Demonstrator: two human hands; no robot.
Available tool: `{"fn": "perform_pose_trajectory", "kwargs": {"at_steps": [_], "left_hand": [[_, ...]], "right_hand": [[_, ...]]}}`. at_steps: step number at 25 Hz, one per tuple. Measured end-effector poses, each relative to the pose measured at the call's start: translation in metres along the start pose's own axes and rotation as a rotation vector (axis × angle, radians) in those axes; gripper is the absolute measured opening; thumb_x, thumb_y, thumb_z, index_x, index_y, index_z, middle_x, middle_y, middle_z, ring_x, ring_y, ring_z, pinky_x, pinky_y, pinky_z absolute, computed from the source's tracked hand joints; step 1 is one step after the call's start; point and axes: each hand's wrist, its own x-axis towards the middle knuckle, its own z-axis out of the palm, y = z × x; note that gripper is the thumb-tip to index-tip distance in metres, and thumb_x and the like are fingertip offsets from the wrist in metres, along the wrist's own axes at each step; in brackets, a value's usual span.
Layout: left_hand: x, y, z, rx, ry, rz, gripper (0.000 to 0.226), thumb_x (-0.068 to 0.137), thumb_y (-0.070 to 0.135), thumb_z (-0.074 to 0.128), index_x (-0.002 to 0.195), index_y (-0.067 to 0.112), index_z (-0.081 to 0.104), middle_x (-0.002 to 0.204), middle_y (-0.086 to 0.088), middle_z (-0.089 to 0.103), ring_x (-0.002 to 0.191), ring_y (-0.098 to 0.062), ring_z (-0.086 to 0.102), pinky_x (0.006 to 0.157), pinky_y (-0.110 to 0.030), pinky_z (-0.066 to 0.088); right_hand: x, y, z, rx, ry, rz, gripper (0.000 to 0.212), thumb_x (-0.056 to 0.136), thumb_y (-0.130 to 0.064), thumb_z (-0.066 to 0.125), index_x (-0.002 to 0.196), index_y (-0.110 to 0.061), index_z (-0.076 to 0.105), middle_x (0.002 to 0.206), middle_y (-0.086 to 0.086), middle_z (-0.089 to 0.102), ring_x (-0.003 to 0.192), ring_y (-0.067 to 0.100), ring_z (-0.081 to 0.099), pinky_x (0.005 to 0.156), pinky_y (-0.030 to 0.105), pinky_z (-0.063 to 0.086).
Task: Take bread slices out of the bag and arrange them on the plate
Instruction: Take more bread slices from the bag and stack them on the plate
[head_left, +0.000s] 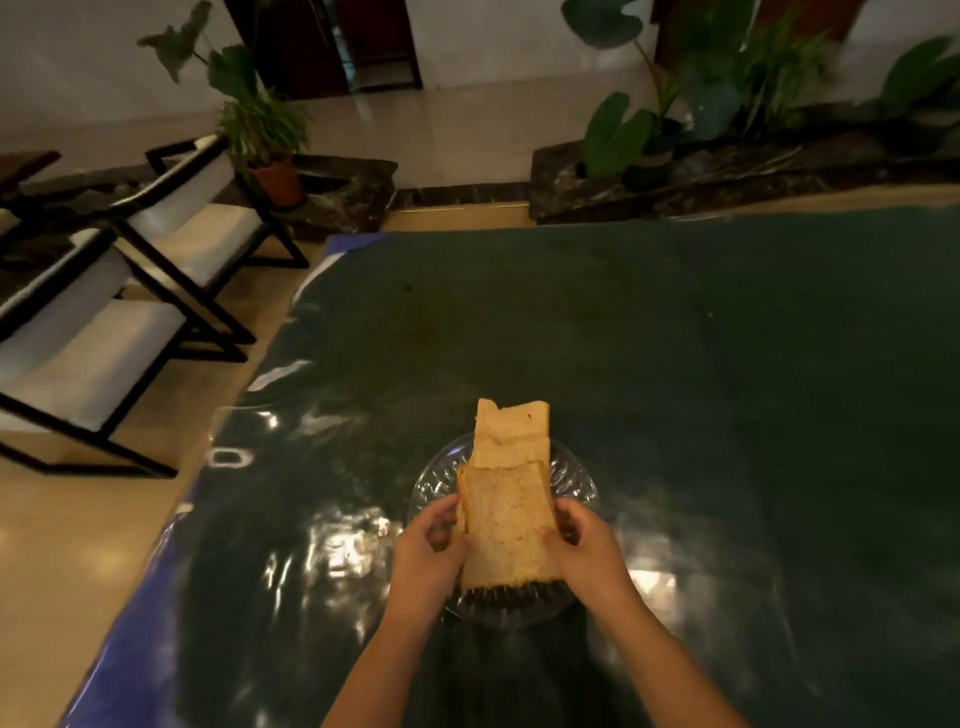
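Note:
Both of my hands hold a stack of bread slices (506, 525) just above a clear glass plate (574, 483) on the table. My left hand (428, 551) grips the stack's left edge, my right hand (584, 545) its right edge. A further slice (511, 431) with a torn top edge sticks out beyond the near ones, over the plate's far rim. The slices hide most of the plate's middle. I see no bag in view; whether a clear wrapper surrounds the bread I cannot tell.
The table carries a dark green cloth (675, 338) under a glossy clear cover with blue edging (156, 597). Two white-cushioned dark-framed chairs (104, 322) stand at the left. Potted plants (270, 156) and dark stone planters (727, 176) line the far side.

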Motion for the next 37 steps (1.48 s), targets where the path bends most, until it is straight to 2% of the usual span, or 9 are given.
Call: {"fn": "perform_pose_trajectory", "kwargs": {"at_steps": [4, 9, 12, 15, 19, 21, 26, 33, 37], "left_hand": [[0.028, -0.017, 0.003, 0.02, -0.072, 0.02, 0.041, 0.079, -0.003, 0.061, 0.104, 0.03, 0.062, 0.101, 0.008, 0.065, 0.09, -0.005, 0.06, 0.067, -0.018, 0.05], [0.042, -0.032, 0.007, 0.04, -0.128, 0.007, 0.041, 0.082, 0.004, 0.062, 0.115, 0.027, 0.058, 0.106, 0.008, 0.06, 0.096, -0.005, 0.057, 0.072, -0.023, 0.049], [0.051, -0.036, 0.008, 0.033, -0.129, 0.025, 0.042, 0.081, 0.004, 0.063, 0.117, 0.025, 0.058, 0.106, 0.006, 0.061, 0.096, -0.007, 0.059, 0.079, -0.031, 0.053], [0.062, -0.04, 0.012, 0.063, -0.125, 0.037, 0.043, 0.08, 0.002, 0.063, 0.118, 0.022, 0.058, 0.107, 0.002, 0.062, 0.097, -0.01, 0.059, 0.086, -0.034, 0.052], [0.065, -0.047, 0.018, 0.129, -0.117, 0.078, 0.045, 0.079, 0.002, 0.064, 0.12, 0.019, 0.056, 0.105, 0.004, 0.062, 0.094, -0.004, 0.057, 0.076, -0.015, 0.045], [0.061, -0.05, 0.018, 0.179, -0.058, 0.128, 0.046, 0.077, 0.003, 0.066, 0.119, 0.02, 0.056, 0.105, 0.005, 0.058, 0.094, -0.005, 0.056, 0.08, -0.019, 0.047], [0.048, -0.046, 0.02, 0.316, 0.088, 0.262, 0.024, 0.078, 0.01, 0.066, 0.102, 0.014, 0.067, 0.095, 0.002, 0.062, 0.091, -0.014, 0.056, 0.081, -0.034, 0.052], [0.049, -0.039, 0.032, 0.415, 0.155, 0.192, 0.02, 0.08, 0.023, 0.068, 0.097, 0.012, 0.068, 0.098, -0.002, 0.066, 0.098, -0.017, 0.055, 0.077, -0.016, 0.035], [0.046, -0.036, 0.032, 0.309, 0.122, 0.149, 0.014, 0.079, 0.016, 0.068, 0.092, 0.016, 0.063, 0.09, 0.001, 0.067, 0.088, -0.015, 0.061, 0.076, -0.031, 0.052]], "right_hand": [[0.009, 0.011, 0.012, -0.038, 0.094, 0.049, 0.028, 0.084, -0.017, 0.061, 0.111, -0.021, 0.06, 0.103, -0.007, 0.065, 0.096, 0.013, 0.062, 0.083, 0.039, 0.055], [0.014, 0.011, 0.017, -0.043, 0.161, -0.001, 0.019, 0.084, -0.009, 0.06, 0.097, -0.023, 0.06, 0.09, -0.015, 0.061, 0.086, 0.005, 0.06, 0.065, 0.016, 0.046], [0.023, 0.009, 0.021, -0.097, 0.191, 0.007, 0.022, 0.085, -0.011, 0.059, 0.105, -0.019, 0.061, 0.091, -0.014, 0.06, 0.082, 0.001, 0.057, 0.062, 0.011, 0.041], [0.032, 0.011, 0.024, -0.177, 0.205, 0.036, 0.023, 0.085, -0.014, 0.06, 0.107, -0.017, 0.06, 0.093, -0.009, 0.06, 0.077, -0.002, 0.054, 0.058, 0.009, 0.038], [0.036, 0.015, 0.025, -0.339, 0.225, 0.056, 0.019, 0.083, -0.019, 0.061, 0.102, -0.018, 0.06, 0.089, -0.008, 0.061, 0.069, -0.002, 0.052, 0.052, 0.01, 0.033], [0.034, 0.016, 0.023, -0.39, 0.247, 0.06, 0.019, 0.082, -0.023, 0.062, 0.101, -0.022, 0.06, 0.086, -0.013, 0.058, 0.071, 0.003, 0.055, 0.055, 0.014, 0.036], [0.023, 0.017, 0.024, -0.237, 0.388, -0.005, 0.016, 0.079, -0.018, 0.066, 0.095, -0.023, 0.064, 0.077, -0.016, 0.06, 0.074, 0.003, 0.06, 0.061, 0.015, 0.042], [0.021, 0.011, 0.04, -0.201, 0.462, -0.028, 0.017, 0.082, -0.018, 0.064, 0.098, -0.021, 0.062, 0.084, -0.008, 0.063, 0.074, 0.011, 0.062, 0.061, 0.022, 0.046], [0.012, 0.009, 0.05, -0.16, 0.501, -0.041, 0.022, 0.082, -0.017, 0.064, 0.103, -0.021, 0.062, 0.081, -0.017, 0.06, 0.073, -0.002, 0.058, 0.062, 0.013, 0.044]]}}
